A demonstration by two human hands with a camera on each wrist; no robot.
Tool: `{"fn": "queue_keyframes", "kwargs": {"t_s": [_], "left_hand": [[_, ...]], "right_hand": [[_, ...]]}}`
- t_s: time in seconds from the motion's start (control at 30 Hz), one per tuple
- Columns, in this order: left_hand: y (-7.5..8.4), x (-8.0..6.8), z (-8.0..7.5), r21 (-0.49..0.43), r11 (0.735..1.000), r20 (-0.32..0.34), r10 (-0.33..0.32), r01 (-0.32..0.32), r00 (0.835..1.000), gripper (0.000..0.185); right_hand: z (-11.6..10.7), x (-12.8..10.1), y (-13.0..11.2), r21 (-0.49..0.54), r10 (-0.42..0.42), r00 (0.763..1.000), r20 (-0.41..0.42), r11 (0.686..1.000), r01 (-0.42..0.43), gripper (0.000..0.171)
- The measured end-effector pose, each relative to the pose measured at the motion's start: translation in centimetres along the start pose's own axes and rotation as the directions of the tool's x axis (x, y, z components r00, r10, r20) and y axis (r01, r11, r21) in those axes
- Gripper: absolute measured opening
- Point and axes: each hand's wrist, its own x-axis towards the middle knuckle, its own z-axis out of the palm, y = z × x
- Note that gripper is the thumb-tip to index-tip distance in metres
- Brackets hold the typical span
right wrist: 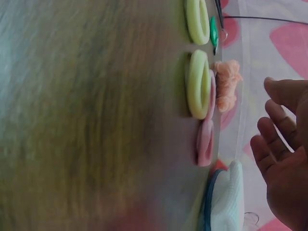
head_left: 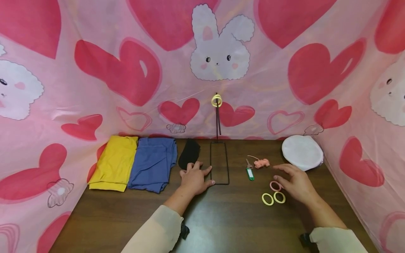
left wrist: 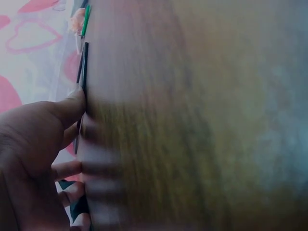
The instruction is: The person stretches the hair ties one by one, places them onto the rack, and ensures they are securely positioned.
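Observation:
My left hand (head_left: 194, 178) rests on the table at the left side of a black wire stand (head_left: 227, 163). Its thumb and index fingertip touch the bar of the base, and the other fingers spread toward a dark flat item (head_left: 188, 153). Yellow rings (head_left: 216, 101) hang near the stand's top. My right hand (head_left: 297, 182) hovers at the right, fingers loosely extended and holding nothing. Close to its thumb lie a pink ring (head_left: 275, 186) and two yellow rings (head_left: 267, 199). The right wrist view shows another pink ring (right wrist: 205, 143) beside them.
Folded yellow cloth (head_left: 114, 163) and blue cloth (head_left: 153, 163) lie at the left. Right of the stand are a key with a green tag (head_left: 250, 174) and a small pink-orange fuzzy bundle (head_left: 261, 163). A white round item (head_left: 302, 152) sits back right, before the patterned curtain (head_left: 269, 88).

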Motion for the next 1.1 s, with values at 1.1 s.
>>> {"fn": "queue_keyframes", "kwargs": {"t_s": [1.1], "left_hand": [[-0.2,-0.1,0.1,-0.013,1.0,0.003,0.012,-0.012,1.0,0.068]], "right_hand": [[-0.1,-0.7,2.8,0.07,-0.101,0.947,0.304,0.994,0.084,0.045]]}}
